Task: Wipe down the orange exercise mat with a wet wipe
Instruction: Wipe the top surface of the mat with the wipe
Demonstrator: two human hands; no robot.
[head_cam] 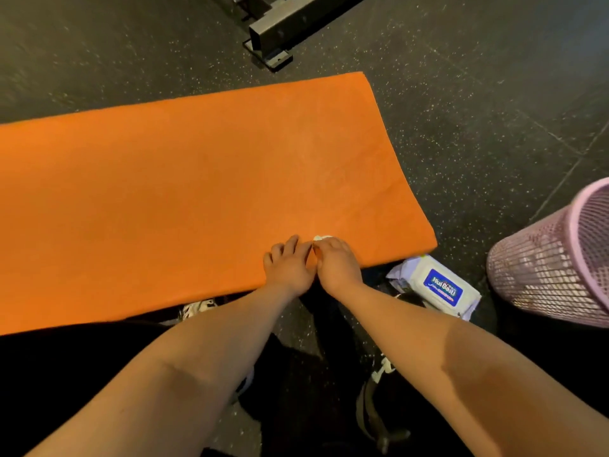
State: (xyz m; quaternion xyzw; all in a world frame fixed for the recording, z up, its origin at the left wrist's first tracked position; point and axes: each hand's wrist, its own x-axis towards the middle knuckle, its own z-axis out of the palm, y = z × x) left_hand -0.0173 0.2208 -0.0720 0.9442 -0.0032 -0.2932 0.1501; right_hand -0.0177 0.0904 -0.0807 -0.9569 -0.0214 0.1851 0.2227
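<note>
Head view: the orange exercise mat (184,179) lies flat on a speckled floor (478,127). Near its near right corner the right hand (336,263) curls round a white wet wipe (321,238) pressed to the mat. The left hand (288,267) touches the right, and whether it grips the wipe cannot be told. A wipe pack (443,288) lies just off that corner, near a pink mesh basket (553,258).

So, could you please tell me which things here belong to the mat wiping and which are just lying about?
For the job: mat, wipe gripped by the right hand, left hand beside it, wipes pack.
Just lying about: basket, frame.
</note>
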